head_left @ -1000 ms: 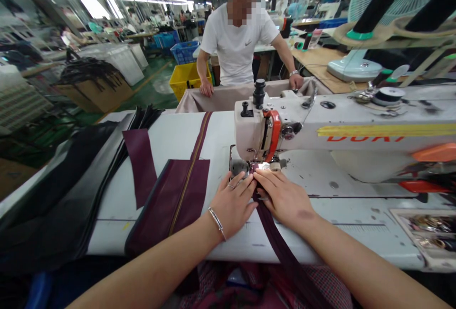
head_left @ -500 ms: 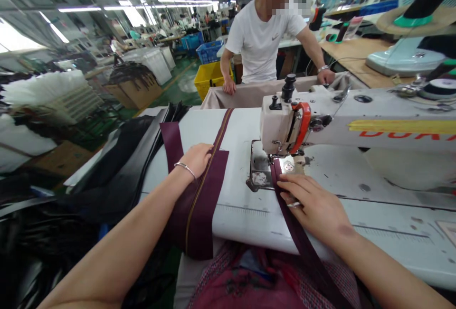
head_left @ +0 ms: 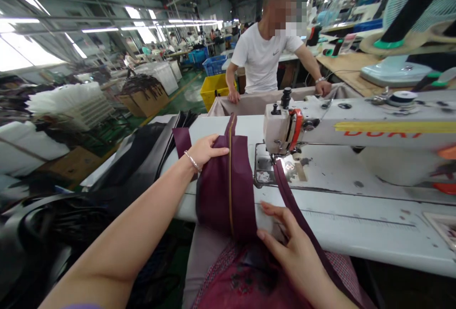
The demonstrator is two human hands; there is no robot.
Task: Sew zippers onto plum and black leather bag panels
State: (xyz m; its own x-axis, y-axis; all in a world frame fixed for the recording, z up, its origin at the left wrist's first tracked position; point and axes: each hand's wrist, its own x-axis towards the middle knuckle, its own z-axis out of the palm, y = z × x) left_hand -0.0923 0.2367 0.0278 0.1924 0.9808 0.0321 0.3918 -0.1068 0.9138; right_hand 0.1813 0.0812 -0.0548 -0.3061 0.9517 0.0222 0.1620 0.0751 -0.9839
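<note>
A maroon panel with a gold-toothed zipper point(head_left: 217, 190) down its middle lies on the white sewing table, its near end hanging over the front edge. My left hand point(head_left: 204, 151) grips its upper left part, thumb on top near the zipper. By the panel's lower right edge is my right hand point(head_left: 292, 240), fingers apart; whether the thumb touches the panel I cannot tell. A narrow maroon zipper strip point(head_left: 294, 207) runs from under the needle of the sewing machine point(head_left: 280, 128) down past my right hand to my lap.
Dark sheets point(head_left: 135, 154) are stacked left of the panel, beside another maroon piece point(head_left: 181, 139). Behind the table a person in a white shirt point(head_left: 265, 57) rests both hands on a cloth-lined bin point(head_left: 245, 102). A yellow crate point(head_left: 213, 88) stands beyond. Thread spools and a fan are at right.
My left hand has pulled the zippered panel to the right, toward the machine. My right hand has let go of the narrow strip by the needle and moved down toward the panel's edge.
</note>
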